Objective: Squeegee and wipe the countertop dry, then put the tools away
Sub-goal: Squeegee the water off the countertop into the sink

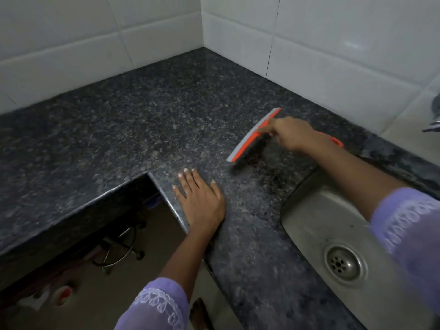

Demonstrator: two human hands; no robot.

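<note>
Right hand [291, 133] fingers wrapped around orange squeegee [253, 135], grey blade on speckled granite counter [142, 115]; left hand [200, 198] flat, fingers spread, empty.

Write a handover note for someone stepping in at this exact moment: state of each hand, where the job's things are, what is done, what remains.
Left hand: flat, open, on the speckled dark granite countertop by its inner corner edge.
Right hand: gripping the orange squeegee with grey blade, blade on the granite, just beyond the steel sink.
Done: cannot tell how much; wet patches show near the sink.
Left: finish squeegeeing, wipe dry, put tools away. No cloth in view.
</note>
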